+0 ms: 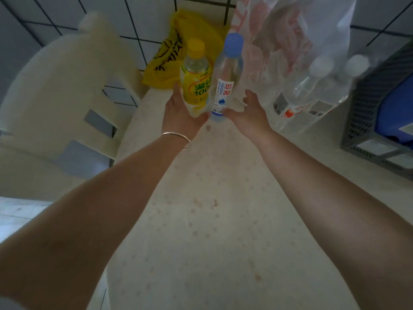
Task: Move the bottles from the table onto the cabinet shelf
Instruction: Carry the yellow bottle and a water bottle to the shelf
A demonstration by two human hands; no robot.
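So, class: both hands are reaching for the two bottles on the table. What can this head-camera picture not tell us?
- Left hand: its fingers pass behind the yellow bottle, so the grip is unclear.
- Right hand: contact with the blue-capped bottle cannot be judged.
- Clear bottles at right: blurred, labels unreadable.
- Grey crate: cut off by the right edge.
- Cabinet shelf: not in view.
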